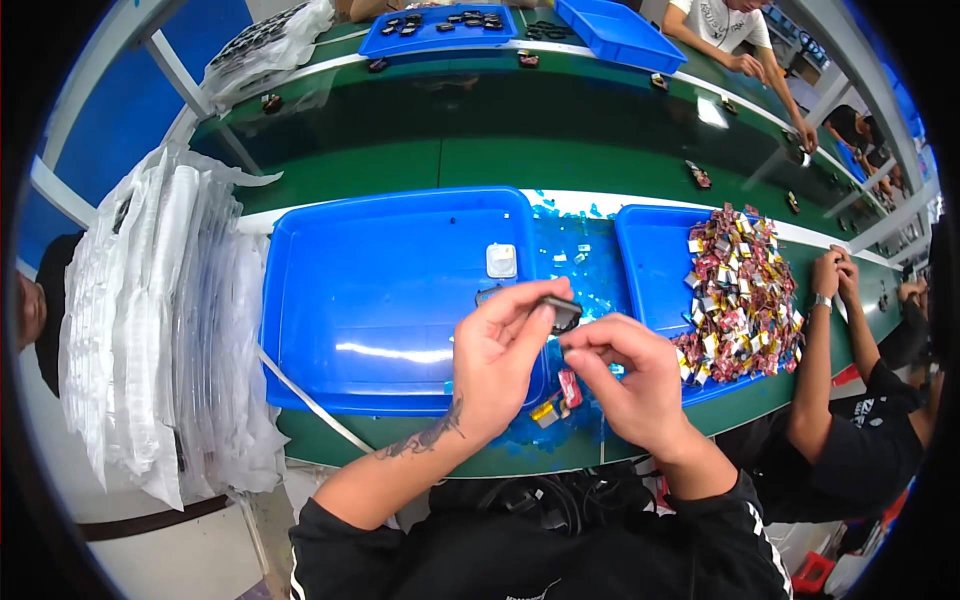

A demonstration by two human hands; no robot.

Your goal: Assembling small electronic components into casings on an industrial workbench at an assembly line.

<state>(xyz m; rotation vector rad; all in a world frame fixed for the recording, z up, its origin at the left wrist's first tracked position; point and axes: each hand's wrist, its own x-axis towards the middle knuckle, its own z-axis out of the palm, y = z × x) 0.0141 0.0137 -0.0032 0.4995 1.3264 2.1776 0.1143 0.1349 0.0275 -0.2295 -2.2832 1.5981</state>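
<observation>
My left hand is closed on a small black casing with a grey, rounded-corner face, tilted up between thumb and fingers. Just to its right, my right hand is pinched at the casing's lower edge. What sits between those fingertips is too small to make out. Directly below them shows a small red-and-yellow part; whether it hangs from the fingers or lies on the blue film is unclear. A clear-and-white square piece rests in the large blue tray beside my left hand.
Right of my hands, a second blue tray bears a heap of red, yellow and white parts. Stacked plastic-wrapped sheets stand at left. Across the green belt are trays of black pieces. Co-workers sit at right.
</observation>
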